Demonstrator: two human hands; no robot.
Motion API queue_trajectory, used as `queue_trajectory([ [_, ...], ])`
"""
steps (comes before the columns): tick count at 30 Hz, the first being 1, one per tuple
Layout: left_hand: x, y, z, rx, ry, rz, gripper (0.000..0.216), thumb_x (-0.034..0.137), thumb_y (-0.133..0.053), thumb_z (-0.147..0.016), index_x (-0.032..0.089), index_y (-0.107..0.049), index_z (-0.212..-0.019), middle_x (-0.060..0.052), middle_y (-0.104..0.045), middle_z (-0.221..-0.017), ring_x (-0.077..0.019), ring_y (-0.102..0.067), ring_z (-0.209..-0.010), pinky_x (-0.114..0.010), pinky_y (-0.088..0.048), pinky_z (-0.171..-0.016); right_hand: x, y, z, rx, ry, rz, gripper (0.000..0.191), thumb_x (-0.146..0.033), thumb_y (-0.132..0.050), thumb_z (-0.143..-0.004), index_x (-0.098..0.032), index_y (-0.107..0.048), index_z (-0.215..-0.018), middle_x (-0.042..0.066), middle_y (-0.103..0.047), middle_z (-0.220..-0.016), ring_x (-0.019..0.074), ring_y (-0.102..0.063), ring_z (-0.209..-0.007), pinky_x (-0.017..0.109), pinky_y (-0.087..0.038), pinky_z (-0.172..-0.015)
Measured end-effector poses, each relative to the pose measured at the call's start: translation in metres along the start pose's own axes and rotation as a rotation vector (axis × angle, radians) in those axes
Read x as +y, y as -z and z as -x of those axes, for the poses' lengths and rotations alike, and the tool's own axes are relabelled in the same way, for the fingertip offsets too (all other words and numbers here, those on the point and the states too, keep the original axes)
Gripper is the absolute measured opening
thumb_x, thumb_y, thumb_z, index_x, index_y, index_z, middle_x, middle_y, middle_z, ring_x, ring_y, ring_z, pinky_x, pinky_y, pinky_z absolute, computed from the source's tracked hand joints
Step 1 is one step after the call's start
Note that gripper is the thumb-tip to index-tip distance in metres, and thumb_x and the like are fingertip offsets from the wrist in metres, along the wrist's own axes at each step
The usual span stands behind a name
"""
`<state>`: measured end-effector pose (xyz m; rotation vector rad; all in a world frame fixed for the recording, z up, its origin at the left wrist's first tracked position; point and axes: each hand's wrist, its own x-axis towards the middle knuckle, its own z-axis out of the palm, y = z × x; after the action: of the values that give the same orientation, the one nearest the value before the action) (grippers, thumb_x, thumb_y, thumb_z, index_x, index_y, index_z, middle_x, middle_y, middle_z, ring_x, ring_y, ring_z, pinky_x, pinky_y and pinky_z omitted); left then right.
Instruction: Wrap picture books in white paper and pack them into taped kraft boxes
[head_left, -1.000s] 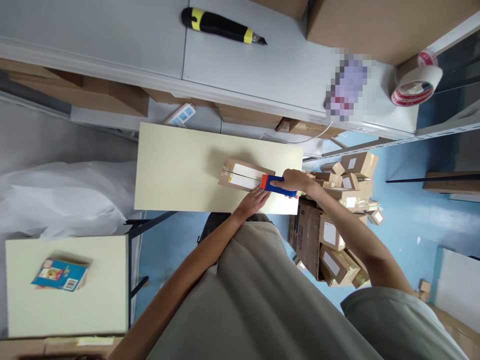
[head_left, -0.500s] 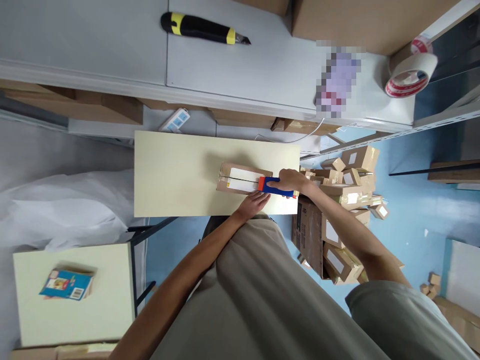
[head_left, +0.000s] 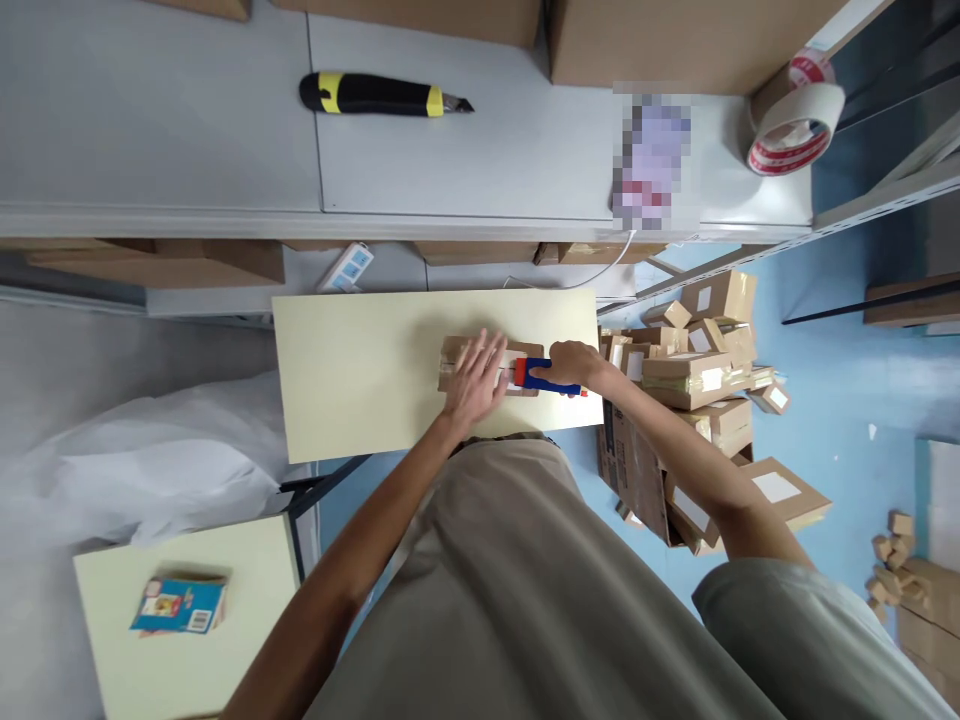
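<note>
Resting on top of the box (head_left: 447,372), the left hand (head_left: 478,385) is lying with its fingers slightly spread; its grip is standing open and is not closing around anything. The right hand (head_left: 574,364) is wrapping its fingers around a blue tool (head_left: 559,384), so this grip is being closed firmly on it, and the tool's red end is meeting the box top. The box is lying flat on the counter (head_left: 352,385), nearer to the right edge than to the left, about midway between the far and near edges.

As I am judging, the work is being in its middle: a white label (head_left: 512,357) is already lying on the box, partly hidden by the left hand, while the tool is not yet being laid down. How much is remaining, I cannot tell.

Beyond the far edge, a grey shelf (head_left: 187,130) is carrying a cutter (head_left: 386,95), and a tape roll (head_left: 826,105) is sitting by its right edge. Past the counter's right edge, many cartons (head_left: 686,368) are piling on the blue floor (head_left: 847,385). At the lower left, a blue packet (head_left: 191,600) is lying between the side edges of a second counter (head_left: 255,580).
</note>
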<state>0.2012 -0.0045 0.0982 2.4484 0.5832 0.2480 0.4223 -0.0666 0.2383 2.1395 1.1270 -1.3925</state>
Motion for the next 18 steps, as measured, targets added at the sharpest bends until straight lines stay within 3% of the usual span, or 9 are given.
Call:
queue_trajectory([
  [2, -0.014, 0.006, -0.011, -0.03, 0.072, -0.043, 0.064, 0.042, -0.047, -0.111, 0.02, -0.05, -0.171, -0.014, -0.036, -0.182, -0.0417, -0.024, -0.172, -0.07, -0.015, -0.14, -0.003, -0.001, -0.001, 0.023, -0.003, 0.011, 0.052, -0.063, -0.065, -0.107, -0.013, -0.08, -0.116, 0.014, -0.084, -0.079, 0.0289, -0.085, -0.084, 0.032, -0.06, -0.08],
  [4, -0.022, 0.004, -0.017, -0.067, 0.101, -0.069, 0.066, 0.045, -0.047, -0.111, 0.022, -0.047, -0.173, -0.011, -0.028, -0.185, -0.0416, -0.018, -0.174, -0.071, -0.009, -0.14, -0.001, -0.001, -0.002, 0.034, 0.009, 0.003, 0.054, -0.065, -0.067, -0.105, -0.014, -0.081, -0.113, 0.014, -0.084, -0.081, 0.0286, -0.085, -0.084, 0.031, -0.06, -0.08],
  [7, -0.025, -0.002, -0.018, -0.081, 0.105, -0.086, 0.065, 0.047, -0.045, -0.112, 0.024, -0.046, -0.174, -0.009, -0.029, -0.185, -0.0398, -0.019, -0.174, -0.069, -0.009, -0.141, 0.018, 0.003, 0.002, -0.059, 0.034, -0.079, 0.058, -0.068, -0.066, -0.106, -0.012, -0.081, -0.103, 0.014, -0.084, -0.08, 0.0248, -0.083, -0.074, 0.03, -0.06, -0.075],
  [10, -0.024, -0.003, -0.015, -0.088, 0.104, -0.101, 0.065, 0.048, -0.043, -0.113, 0.024, -0.046, -0.174, -0.009, -0.03, -0.185, -0.04, -0.019, -0.174, -0.069, -0.009, -0.141, 0.058, 0.01, 0.016, -0.154, 0.033, -0.163, 0.063, -0.07, -0.063, -0.106, -0.011, -0.08, -0.092, 0.014, -0.083, -0.078, 0.0235, -0.081, -0.067, 0.03, -0.06, -0.07],
  [14, -0.023, -0.002, -0.015, -0.094, 0.111, -0.116, 0.065, 0.049, -0.043, -0.113, 0.023, -0.046, -0.174, -0.009, -0.028, -0.185, -0.04, -0.017, -0.174, -0.069, -0.008, -0.141, 0.108, 0.013, 0.029, -0.131, 0.024, -0.155, 0.069, -0.074, -0.06, -0.106, -0.014, -0.078, -0.079, 0.014, -0.081, -0.072, 0.0252, -0.08, -0.067, 0.031, -0.06, -0.072],
  [18, -0.023, -0.002, -0.016, -0.118, 0.128, -0.135, 0.066, 0.048, -0.042, -0.113, 0.024, -0.045, -0.174, -0.009, -0.026, -0.186, -0.0392, -0.015, -0.175, -0.069, -0.007, -0.141, 0.11, 0.003, 0.018, -0.031, -0.025, -0.024, 0.061, -0.069, -0.067, -0.104, -0.011, -0.082, -0.089, 0.02, -0.083, -0.083, 0.0333, -0.083, -0.085, 0.036, -0.061, -0.08],
])
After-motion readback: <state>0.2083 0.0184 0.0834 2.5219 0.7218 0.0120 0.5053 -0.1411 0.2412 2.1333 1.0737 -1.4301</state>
